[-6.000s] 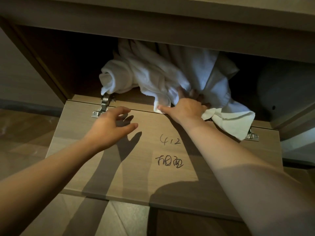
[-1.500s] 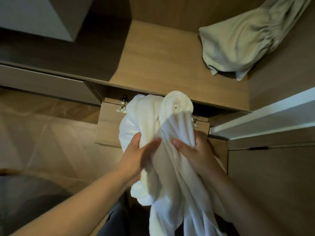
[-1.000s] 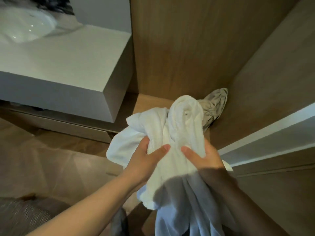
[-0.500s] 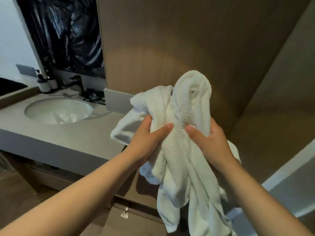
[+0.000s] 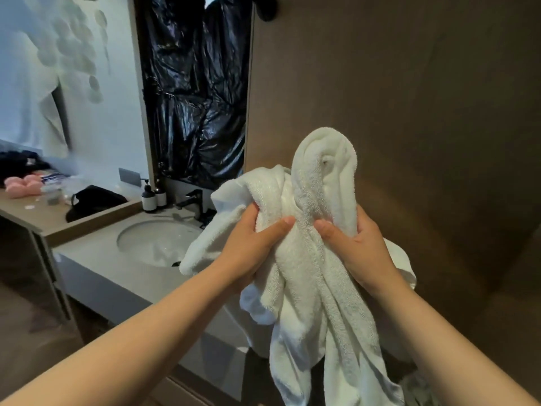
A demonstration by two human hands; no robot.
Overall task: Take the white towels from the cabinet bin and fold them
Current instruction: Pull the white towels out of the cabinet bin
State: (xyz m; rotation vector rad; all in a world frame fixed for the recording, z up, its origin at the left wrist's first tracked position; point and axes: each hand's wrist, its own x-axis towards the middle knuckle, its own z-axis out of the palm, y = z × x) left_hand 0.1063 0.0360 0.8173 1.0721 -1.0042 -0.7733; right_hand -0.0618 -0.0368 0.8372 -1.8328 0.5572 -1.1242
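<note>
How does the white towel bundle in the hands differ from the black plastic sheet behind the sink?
The white towel bundle is matte and fluffy; the black plastic sheet is glossy and thin. The bundle is gripped by the left hand and the right hand; the sheet hangs behind the faucet, touched by no hand. The bundle is bunched into thick folds; the sheet is spread wide. Both are wrinkled and hang downward.

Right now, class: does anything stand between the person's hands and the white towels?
Nothing visible does. The left hand and the right hand both grip the bunched white towels directly, skin against cloth.
</note>
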